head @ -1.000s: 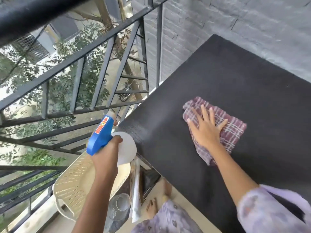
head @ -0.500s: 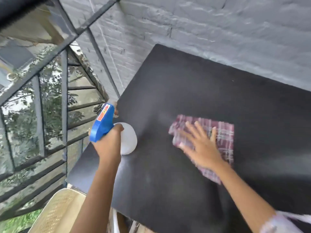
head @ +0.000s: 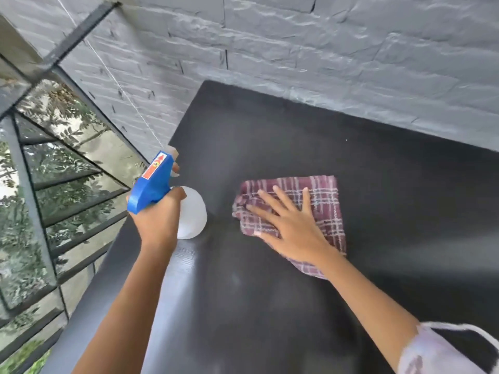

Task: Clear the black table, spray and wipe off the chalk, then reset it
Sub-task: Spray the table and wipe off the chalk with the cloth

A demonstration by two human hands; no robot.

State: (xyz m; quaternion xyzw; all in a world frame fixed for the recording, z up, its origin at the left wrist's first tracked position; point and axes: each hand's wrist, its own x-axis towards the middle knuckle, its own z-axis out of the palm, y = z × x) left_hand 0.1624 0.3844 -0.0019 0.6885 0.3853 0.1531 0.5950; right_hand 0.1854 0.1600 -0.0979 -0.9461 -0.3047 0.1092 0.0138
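Beyond the left edge of the black table [head: 270,306] stands a dark metal grille [head: 40,211] with foliage behind it. Just over that same edge the left hand [head: 159,220] is clenched round the neck of the spray bottle [head: 151,184], under its blue trigger head. The white body hangs below the fist and the nozzle points toward the table's far left corner. A fingertip seems to lie at the trigger, though blur leaves that unsure. The bottle looks like light, stiff plastic, perhaps slick when wet, so the neck beneath the head is the sound place to hold it. Near the table's middle lies the plaid cloth [head: 321,201], maroon and white, bunched at its left side and resting on the surface. The right hand [head: 291,228] presses on it with fingers spread and straight, grasping nothing, the palm bearing on the fabric. The cloth is soft and limp, and I judge it will drag and fold under a sideways push, so a flat palm over its middle suits wiping better than a pinch at a corner. A faint pale haze on the tabletop nearer the person suggests the wiping is unfinished. Behind the table's far edge rises a grey brick wall [head: 324,49], and at its near right corner a pale lilac sleeve [head: 437,352] covers the arm.
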